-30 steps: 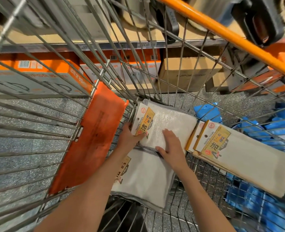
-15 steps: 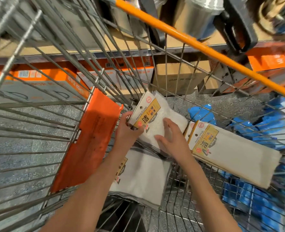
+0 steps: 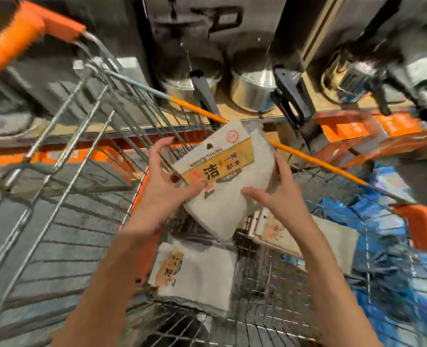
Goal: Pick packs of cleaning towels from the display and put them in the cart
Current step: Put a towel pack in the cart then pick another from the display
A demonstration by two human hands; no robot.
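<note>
Above the wire cart (image 3: 64,221), one pack of cleaning towels (image 3: 222,176) is held tilted between both hands. Left hand (image 3: 165,179) pinches its gold label edge between thumb and curled fingers; right hand (image 3: 277,194) lies against its right edge with fingers nearly straight. Two further packs rest on the cart floor: one near pack (image 3: 195,274) below the forearms, one right pack (image 3: 305,234) beside it. Three steel pots (image 3: 252,91) stand on the far shelf (image 3: 242,113).
</note>
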